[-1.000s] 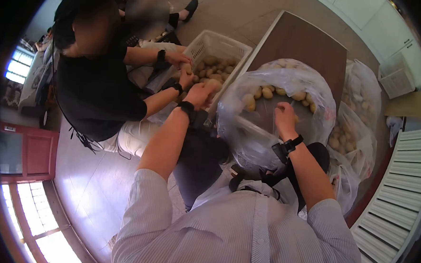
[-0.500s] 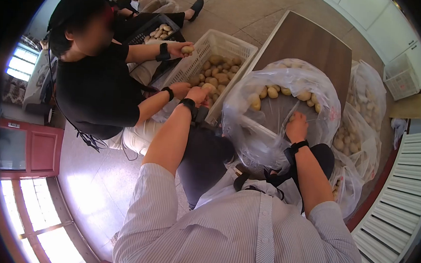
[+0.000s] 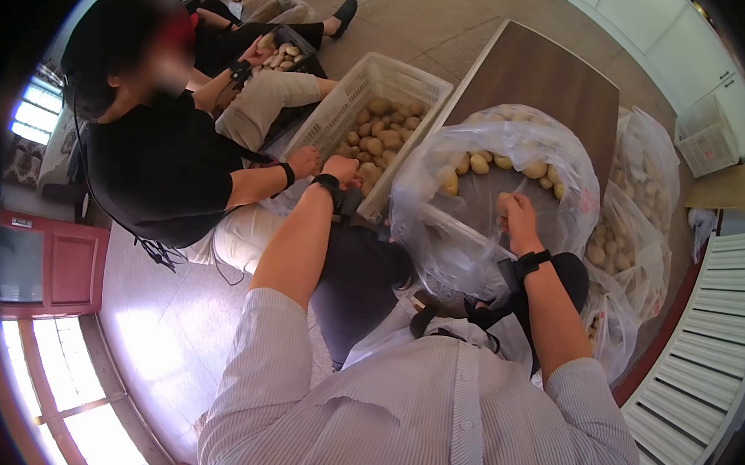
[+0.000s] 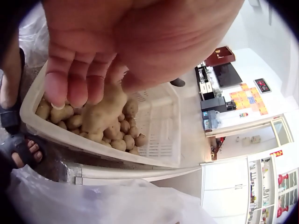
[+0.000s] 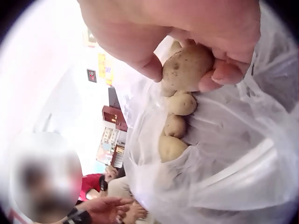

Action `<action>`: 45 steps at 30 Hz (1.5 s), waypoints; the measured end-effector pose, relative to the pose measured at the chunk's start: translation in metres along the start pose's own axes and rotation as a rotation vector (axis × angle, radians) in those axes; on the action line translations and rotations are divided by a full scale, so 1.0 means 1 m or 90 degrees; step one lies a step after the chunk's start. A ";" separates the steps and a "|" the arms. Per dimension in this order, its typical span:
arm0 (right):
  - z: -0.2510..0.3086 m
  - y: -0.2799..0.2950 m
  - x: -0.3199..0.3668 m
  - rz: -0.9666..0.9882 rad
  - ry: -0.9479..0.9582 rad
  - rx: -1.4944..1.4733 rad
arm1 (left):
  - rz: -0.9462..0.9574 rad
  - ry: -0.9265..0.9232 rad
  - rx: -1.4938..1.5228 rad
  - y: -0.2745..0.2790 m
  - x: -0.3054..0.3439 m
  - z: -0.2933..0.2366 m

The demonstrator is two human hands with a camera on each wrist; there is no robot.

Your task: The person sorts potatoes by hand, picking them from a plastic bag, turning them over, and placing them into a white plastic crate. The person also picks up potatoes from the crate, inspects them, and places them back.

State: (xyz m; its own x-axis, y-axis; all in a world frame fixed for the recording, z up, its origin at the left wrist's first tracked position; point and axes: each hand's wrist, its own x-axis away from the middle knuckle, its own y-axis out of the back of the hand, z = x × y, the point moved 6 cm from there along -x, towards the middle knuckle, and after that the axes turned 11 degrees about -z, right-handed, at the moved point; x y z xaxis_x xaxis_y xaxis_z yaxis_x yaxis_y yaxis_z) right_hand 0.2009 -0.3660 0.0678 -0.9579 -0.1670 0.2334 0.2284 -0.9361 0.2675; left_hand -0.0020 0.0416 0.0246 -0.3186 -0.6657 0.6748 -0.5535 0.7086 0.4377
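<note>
In the right wrist view, my right hand pinches a potato between thumb and fingers. It is over the open clear plastic bag, where a curved row of potatoes lies along the far inside. My left hand is at the near left side of the white plastic crate. Its curled fingers hold a larger, pale potato, partly hidden behind the fingertips. Several loose potatoes lie in the crate below.
Another person sits left, one hand near the crate, the other holding a potato at a black crate of potatoes. A brown-topped table stands behind the bag. Filled potato bags stand right, before a white radiator.
My left hand has drawn slightly down and left at the crate. My right hand dipped, then rose a little with a potato. The other person's hand moved a potato to the black crate.
</note>
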 end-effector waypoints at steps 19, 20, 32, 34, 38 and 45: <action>0.041 -0.079 0.059 0.462 -0.348 -0.252 | 0.254 -0.314 0.017 -0.086 0.159 -0.091; 0.044 -0.082 0.061 0.464 -0.349 -0.251 | 0.283 -0.314 0.014 -0.088 0.163 -0.090; 0.047 -0.118 0.070 0.446 -0.312 -0.123 | 0.452 -0.206 0.079 -0.104 0.179 -0.081; 0.049 -0.120 0.066 0.419 -0.272 -0.145 | 0.437 -0.201 0.089 -0.101 0.173 -0.080; 0.032 -0.121 0.044 0.379 -0.161 -0.069 | 0.394 -0.205 0.112 -0.090 0.152 -0.077; 0.025 -0.092 0.006 0.155 0.335 0.305 | 0.226 -0.172 0.257 -0.055 0.105 -0.073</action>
State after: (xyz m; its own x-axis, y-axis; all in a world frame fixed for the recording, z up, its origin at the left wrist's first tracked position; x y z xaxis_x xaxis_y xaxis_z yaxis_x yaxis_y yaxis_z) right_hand 0.1785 -0.2731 0.0680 -0.8001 -0.5902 -0.1072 0.3800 -0.6370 0.6707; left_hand 0.0510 -0.0504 0.1144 -0.6927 -0.4777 0.5404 -0.6088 0.7890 -0.0829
